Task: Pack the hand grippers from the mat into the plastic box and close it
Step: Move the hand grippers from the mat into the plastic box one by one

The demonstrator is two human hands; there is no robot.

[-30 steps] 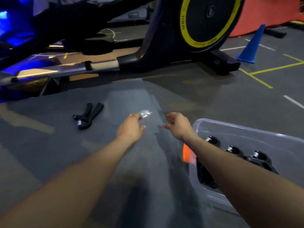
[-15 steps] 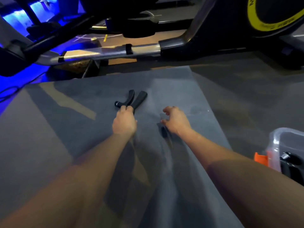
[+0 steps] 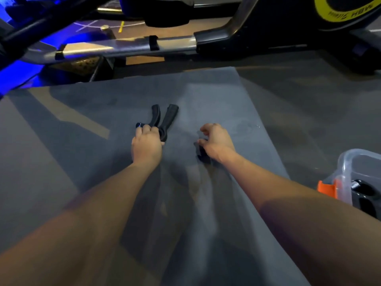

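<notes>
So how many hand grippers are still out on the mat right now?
1: the hand gripper under the left hand at mid-mat. The right hand holds none. More sit in the plastic box, partly out of frame.

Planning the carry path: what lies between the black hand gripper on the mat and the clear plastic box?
In the head view, between the black hand gripper and clear plastic box: the empty right hand, bare grey mat, then grey floor.
</notes>
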